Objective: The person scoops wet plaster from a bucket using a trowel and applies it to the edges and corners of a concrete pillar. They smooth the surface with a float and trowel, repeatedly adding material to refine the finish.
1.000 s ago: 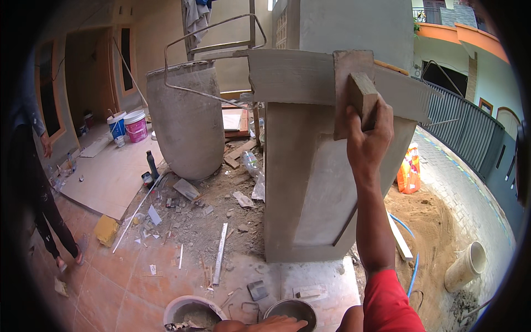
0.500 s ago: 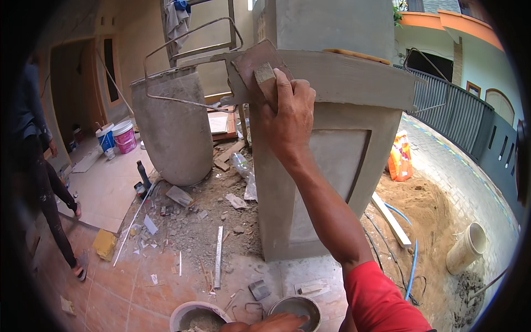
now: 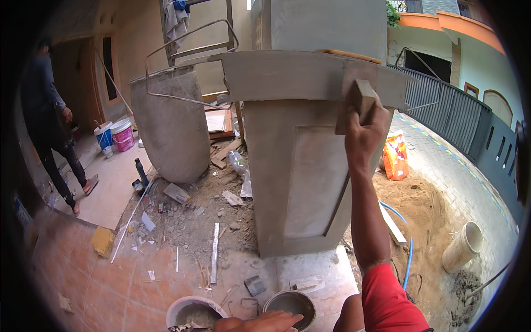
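Note:
My right hand [image 3: 366, 133] is closed around the wooden block handle of a plastering float [image 3: 363, 98]. The float's flat board, partly blurred, lies against the right part of the grey cement band [image 3: 282, 74] near the top of a pillar. Its lower end reaches below the band's edge. Beneath the band is the pillar's recessed panel [image 3: 312, 182]. Low in the view, my left hand [image 3: 270, 321] is open with its fingers stretched out, over the near side of a dark bucket [image 3: 289, 301]. A pale tub [image 3: 193, 304] with grey mortar stands to its left.
Bent metal rods [image 3: 191, 99] stick out at the band's left end and another [image 3: 426, 108] at its right. Rubble, a white strip [image 3: 214, 254] and a yellow block [image 3: 103, 242] lie on the ground. Sand and a pail [image 3: 463, 247] are at right. A person [image 3: 47, 122] walks at left.
My right hand has slid the float rightward along the band, from its left end to its right part, and slightly down. My left hand stays by the bucket. The person at left has moved.

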